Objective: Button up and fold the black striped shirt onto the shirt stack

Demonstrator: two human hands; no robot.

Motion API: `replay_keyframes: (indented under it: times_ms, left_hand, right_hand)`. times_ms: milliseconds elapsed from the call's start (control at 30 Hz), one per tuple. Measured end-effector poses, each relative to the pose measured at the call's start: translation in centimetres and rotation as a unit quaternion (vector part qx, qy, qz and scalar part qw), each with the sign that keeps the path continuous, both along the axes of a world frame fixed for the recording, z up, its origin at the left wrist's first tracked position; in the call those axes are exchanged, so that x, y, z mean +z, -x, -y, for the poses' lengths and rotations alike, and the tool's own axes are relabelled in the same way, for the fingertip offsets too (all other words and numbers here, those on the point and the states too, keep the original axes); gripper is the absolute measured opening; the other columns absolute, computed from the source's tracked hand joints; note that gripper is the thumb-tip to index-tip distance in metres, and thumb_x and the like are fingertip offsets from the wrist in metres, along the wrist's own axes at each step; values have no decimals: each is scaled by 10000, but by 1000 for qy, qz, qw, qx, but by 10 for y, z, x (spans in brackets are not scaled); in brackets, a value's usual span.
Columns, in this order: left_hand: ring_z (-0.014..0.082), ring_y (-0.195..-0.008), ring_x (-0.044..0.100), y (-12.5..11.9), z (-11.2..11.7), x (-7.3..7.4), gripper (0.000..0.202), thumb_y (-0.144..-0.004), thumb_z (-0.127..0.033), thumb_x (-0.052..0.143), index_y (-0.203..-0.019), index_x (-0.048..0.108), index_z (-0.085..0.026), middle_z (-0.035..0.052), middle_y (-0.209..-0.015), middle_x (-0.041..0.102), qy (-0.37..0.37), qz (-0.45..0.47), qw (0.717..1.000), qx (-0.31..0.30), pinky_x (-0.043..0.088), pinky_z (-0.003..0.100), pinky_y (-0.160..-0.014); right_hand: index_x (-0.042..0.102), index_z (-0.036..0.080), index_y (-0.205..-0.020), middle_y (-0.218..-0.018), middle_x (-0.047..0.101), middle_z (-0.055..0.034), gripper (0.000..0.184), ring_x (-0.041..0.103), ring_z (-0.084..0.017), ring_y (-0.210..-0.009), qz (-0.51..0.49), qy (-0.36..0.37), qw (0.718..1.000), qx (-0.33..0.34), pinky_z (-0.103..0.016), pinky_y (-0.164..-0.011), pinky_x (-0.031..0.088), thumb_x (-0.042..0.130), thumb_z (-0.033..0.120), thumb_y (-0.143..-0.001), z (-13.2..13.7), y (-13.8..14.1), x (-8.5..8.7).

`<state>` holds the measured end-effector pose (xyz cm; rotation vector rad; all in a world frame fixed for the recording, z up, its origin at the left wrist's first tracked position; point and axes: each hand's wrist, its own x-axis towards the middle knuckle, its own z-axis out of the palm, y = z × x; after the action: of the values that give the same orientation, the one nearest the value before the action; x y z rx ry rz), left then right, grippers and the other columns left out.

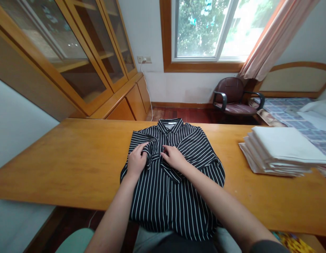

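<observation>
A black shirt with white stripes (154, 196) lies front up on the wooden table, its collar toward the far edge and its hem hanging over the near edge. Both sleeves are folded in across the chest. My left hand (137, 161) pinches bunched cloth of the sleeve on the left, fingers closed round it. Resting by the front placket, my right hand (174, 156) touches the other sleeve near its cuff; thumb and forefinger are apart, while the remaining fingers are partly hidden.
Folded white cloths (284, 147) are stacked at the table's right. The wooden table (94, 161) reaches out to both sides. Beyond it stand a glass-doored cabinet (118, 88), a dark red armchair (231, 93) and a bed (291, 109). A green stool (75, 241) is below left.
</observation>
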<state>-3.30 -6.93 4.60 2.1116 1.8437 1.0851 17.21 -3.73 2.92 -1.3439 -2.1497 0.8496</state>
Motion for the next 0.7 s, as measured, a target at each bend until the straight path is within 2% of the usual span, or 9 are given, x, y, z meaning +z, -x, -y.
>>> replay_keyframes:
  times_ms: [133,267,333,400,467,567,633,700]
  left_hand:
    - [247,-1152,643,-1,-1,-1,405,-907,-177,380,-1187,673,-176,81,-1230,700,-10,13,1000,3,492,414,-1046]
    - [247,-1139,652,0,-2,-7,408,-912,-195,364,-1175,675,-181,77,-1209,710,-23,31,999,15,502,404,-1032]
    - [245,-1133,655,0,-2,-8,419,-909,-197,347,-1173,672,-178,77,-1197,715,-26,40,999,25,508,400,-1025]
    - [245,-1139,653,-1,-2,-8,431,-901,-191,337,-1178,666,-176,77,-1197,714,-27,46,998,28,510,405,-1022]
    - [244,-1155,643,-3,0,-6,441,-899,-184,331,-1196,657,-181,74,-1214,706,-23,48,998,17,506,413,-1029]
    - [235,-1185,625,-5,4,-4,456,-904,-168,331,-1242,636,-197,64,-1256,684,-12,41,999,-9,494,414,-1048]
    - [234,-1204,613,-6,7,-7,455,-912,-174,346,-1279,614,-209,58,-1284,669,-8,19,999,-25,488,415,-1053]
    - [243,-1214,605,-5,10,-12,447,-911,-197,392,-1311,592,-217,57,-1301,660,-9,-22,999,-40,483,419,-1058]
  right_hand:
    - [581,118,-1338,-1167,670,-165,490,589,-299,-1144,2,15,1000,-13,-449,-1037,421,586,397,-935,-10,21,-6]
    - [398,175,-1496,-1288,619,-132,652,578,-245,-1203,-129,133,983,-6,-398,-1072,410,620,338,-905,-22,34,-15]
    - [265,218,-1557,-1130,665,-67,776,632,-207,-1071,-206,214,955,-13,-378,-1014,454,641,317,-885,-27,36,-18]
    - [189,251,-1572,-863,634,28,862,646,-170,-874,-277,271,922,-20,-346,-921,493,660,266,-851,-29,35,-20]
    - [208,262,-1557,-707,523,83,901,605,-151,-732,-336,304,891,-28,-309,-817,506,683,209,-793,-30,30,-20]
    - [340,270,-1475,-686,458,89,814,551,-141,-666,-392,312,864,-51,-275,-705,488,682,197,-740,-29,19,-15]
    - [409,275,-1406,-712,449,81,707,530,-134,-670,-412,279,864,-68,-263,-691,475,663,222,-749,-30,10,-9]
    - [438,279,-1362,-726,421,79,631,503,-125,-670,-414,232,877,-80,-254,-695,463,644,239,-767,-31,-1,-1]
